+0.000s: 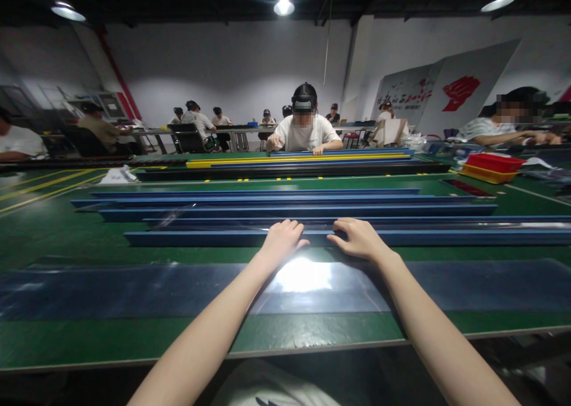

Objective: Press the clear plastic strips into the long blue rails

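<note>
My left hand [284,239] rests over the front wall of the nearest long blue plastic channel [200,239], fingers hooked across the top and thumb on the near side. A short way to the right, my right hand [357,238] grips the same channel, its thumb also in front. Both sets of fingertips are partly hidden inside the channel. Clear film [172,217] shows within the channel, left of my hands. Beneath my forearms a long transparent plastic sheet [134,290] lies flat on the green table [53,230], reflecting a lamp.
More blue channels [294,212] lie parallel beyond. Further off are a black strip [294,173] and yellow strips [232,163], where a co-worker [307,129] sits facing me. Red and yellow bins [493,167] stand at the right, near a dark red flat item [471,188].
</note>
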`<move>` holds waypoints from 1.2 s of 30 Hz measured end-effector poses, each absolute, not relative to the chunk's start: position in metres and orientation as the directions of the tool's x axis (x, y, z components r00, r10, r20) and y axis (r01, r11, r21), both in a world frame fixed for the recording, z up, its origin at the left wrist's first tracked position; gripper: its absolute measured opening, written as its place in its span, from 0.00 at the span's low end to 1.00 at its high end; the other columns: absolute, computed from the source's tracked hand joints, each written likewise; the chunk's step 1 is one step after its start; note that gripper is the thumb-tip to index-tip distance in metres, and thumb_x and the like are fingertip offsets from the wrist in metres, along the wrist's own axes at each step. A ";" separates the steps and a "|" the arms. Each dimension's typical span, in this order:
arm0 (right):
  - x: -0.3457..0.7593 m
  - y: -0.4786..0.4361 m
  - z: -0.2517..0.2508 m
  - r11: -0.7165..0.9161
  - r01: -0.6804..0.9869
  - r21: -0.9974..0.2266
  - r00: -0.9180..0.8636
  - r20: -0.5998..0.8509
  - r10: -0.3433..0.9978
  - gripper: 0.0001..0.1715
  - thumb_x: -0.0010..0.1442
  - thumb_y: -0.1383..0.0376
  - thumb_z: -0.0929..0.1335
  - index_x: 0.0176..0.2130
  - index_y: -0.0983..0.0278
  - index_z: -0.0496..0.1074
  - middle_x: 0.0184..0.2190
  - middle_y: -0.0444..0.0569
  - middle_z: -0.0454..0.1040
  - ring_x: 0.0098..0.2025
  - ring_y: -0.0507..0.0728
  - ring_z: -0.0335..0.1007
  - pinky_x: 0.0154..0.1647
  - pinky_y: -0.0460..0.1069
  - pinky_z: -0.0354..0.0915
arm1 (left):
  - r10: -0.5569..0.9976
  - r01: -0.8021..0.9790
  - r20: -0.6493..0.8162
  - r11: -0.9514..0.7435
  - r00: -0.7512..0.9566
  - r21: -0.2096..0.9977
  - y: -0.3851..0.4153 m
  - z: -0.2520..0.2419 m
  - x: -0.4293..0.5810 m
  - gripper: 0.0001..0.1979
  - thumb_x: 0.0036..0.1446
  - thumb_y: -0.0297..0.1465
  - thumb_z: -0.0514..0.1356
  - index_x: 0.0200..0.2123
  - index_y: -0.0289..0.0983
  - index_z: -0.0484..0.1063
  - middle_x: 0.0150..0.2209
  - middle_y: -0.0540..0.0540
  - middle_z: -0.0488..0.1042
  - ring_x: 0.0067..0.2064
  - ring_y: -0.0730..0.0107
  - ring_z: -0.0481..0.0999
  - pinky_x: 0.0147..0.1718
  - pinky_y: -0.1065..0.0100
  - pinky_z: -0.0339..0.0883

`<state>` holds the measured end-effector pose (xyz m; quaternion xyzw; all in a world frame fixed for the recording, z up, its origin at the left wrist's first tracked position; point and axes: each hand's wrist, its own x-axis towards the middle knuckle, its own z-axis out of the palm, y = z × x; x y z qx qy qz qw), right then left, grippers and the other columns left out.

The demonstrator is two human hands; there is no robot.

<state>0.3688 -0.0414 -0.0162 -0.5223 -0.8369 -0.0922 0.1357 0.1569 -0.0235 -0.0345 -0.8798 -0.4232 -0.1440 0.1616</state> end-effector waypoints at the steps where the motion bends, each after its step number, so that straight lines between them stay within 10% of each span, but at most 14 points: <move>1: 0.368 -0.041 -0.017 0.451 0.892 0.012 -0.429 0.333 0.840 0.16 0.57 0.56 0.61 0.33 0.64 0.70 0.33 0.49 0.73 0.36 0.54 0.67 0.31 0.45 0.53 | 0.697 0.792 0.392 -0.588 0.600 -0.166 -0.023 -0.035 0.157 0.13 0.53 0.41 0.57 0.34 0.36 0.66 0.35 0.45 0.71 0.39 0.64 0.69 0.34 0.67 0.60; 36: 0.377 -0.040 -0.015 0.400 0.916 0.004 -0.387 0.262 0.884 0.15 0.56 0.55 0.61 0.33 0.63 0.70 0.33 0.49 0.75 0.36 0.56 0.68 0.30 0.46 0.53 | 0.650 0.774 0.438 -0.598 0.621 -0.209 -0.022 -0.036 0.157 0.13 0.53 0.41 0.58 0.33 0.36 0.66 0.35 0.47 0.71 0.39 0.65 0.68 0.33 0.67 0.59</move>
